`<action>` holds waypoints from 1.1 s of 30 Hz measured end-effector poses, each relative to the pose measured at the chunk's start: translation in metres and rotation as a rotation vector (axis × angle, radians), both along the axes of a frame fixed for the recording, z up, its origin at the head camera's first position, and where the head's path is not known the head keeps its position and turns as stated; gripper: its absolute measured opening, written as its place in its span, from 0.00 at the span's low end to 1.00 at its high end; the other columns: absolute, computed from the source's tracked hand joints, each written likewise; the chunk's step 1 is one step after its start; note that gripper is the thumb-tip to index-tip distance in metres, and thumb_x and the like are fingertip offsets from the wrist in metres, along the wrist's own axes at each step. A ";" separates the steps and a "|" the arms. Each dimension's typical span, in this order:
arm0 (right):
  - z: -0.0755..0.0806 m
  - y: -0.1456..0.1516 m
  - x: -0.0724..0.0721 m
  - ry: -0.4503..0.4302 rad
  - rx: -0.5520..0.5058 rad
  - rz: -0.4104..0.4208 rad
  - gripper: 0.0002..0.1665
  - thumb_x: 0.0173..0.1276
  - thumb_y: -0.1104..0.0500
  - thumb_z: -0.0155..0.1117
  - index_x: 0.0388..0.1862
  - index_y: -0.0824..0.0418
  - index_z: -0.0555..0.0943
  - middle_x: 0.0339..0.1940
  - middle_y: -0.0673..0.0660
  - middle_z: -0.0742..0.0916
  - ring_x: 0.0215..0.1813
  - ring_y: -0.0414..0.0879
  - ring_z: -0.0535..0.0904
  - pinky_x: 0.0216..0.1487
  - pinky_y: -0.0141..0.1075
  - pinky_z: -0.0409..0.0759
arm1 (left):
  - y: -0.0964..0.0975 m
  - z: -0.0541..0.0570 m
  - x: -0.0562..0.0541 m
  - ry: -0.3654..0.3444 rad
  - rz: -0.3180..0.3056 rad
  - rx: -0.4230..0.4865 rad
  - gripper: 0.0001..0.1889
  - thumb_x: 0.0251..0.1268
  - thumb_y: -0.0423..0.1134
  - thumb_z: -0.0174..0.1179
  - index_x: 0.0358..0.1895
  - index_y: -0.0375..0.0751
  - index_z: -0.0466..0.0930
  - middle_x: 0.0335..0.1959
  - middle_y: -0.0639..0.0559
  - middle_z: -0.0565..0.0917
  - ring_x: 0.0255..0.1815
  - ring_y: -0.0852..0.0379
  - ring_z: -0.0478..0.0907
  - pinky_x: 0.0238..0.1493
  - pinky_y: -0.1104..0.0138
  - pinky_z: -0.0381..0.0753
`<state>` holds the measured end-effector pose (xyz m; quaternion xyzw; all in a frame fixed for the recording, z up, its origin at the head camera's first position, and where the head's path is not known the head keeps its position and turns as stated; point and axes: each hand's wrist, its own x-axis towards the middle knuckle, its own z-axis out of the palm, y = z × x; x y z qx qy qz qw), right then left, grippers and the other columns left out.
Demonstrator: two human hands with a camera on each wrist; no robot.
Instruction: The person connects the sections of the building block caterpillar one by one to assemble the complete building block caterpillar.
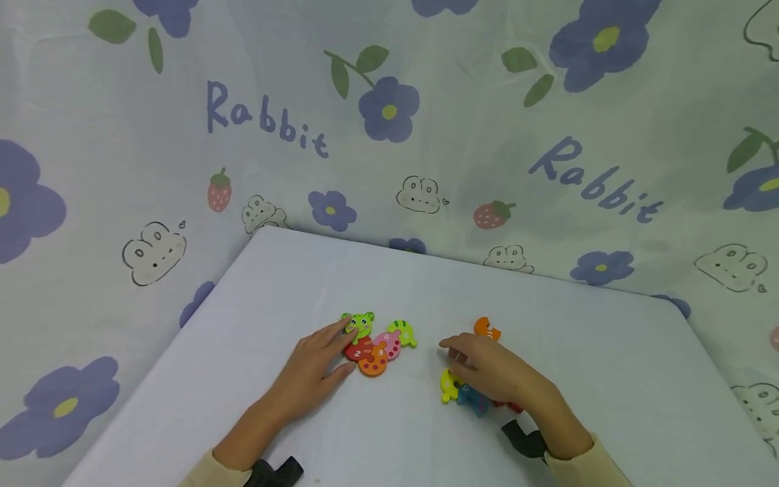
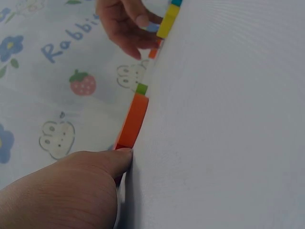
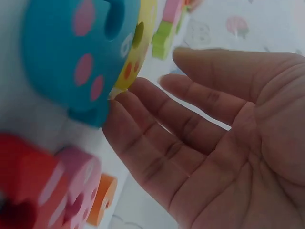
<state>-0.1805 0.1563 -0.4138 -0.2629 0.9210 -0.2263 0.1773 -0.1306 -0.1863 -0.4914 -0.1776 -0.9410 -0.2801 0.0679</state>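
My left hand lies beside a row of joined caterpillar puzzle pieces, its fingertips on the green smiling head and its thumb at the edge of the red piece. Linked on from there are an orange piece, a pink piece and a green striped piece. Over the loose pieces on the right hovers my right hand, fingers loosely bent and nothing in the palm. Close by its fingertips are a blue spotted piece and a yellow piece.
Behind the right hand lies another orange piece. A red piece and a pink one sit near the blue piece. The white table ends at a patterned cloth at the back. Black wrist straps show below.
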 end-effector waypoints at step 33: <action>-0.002 0.025 0.046 0.100 0.291 -0.080 0.36 0.47 0.47 0.90 0.54 0.55 0.85 0.45 0.45 0.80 0.48 0.40 0.76 0.54 0.42 0.85 | 0.000 -0.001 0.000 0.002 -0.006 0.003 0.34 0.72 0.49 0.69 0.77 0.48 0.72 0.83 0.52 0.61 0.81 0.48 0.60 0.75 0.45 0.63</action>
